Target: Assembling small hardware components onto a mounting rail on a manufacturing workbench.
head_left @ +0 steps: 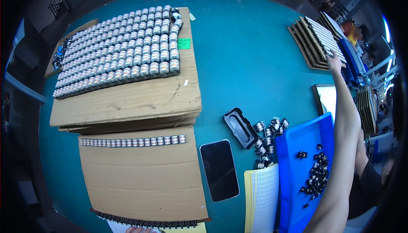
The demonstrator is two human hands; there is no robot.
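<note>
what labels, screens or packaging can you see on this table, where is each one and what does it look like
Small green rectangular label: on the upper cardboard sheet, right of the rows of grey coils.
Black smartphone with dark screen: lying flat, bottom centre, on the teal table.
Blue plastic tray: lower right, holding small black parts.

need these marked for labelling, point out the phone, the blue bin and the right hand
phone point(219, 170), head view, middle of its dark screen
blue bin point(293, 165), head view, bare floor of the bin
right hand point(334, 59), head view, back of the hand at the stacked boards
</note>
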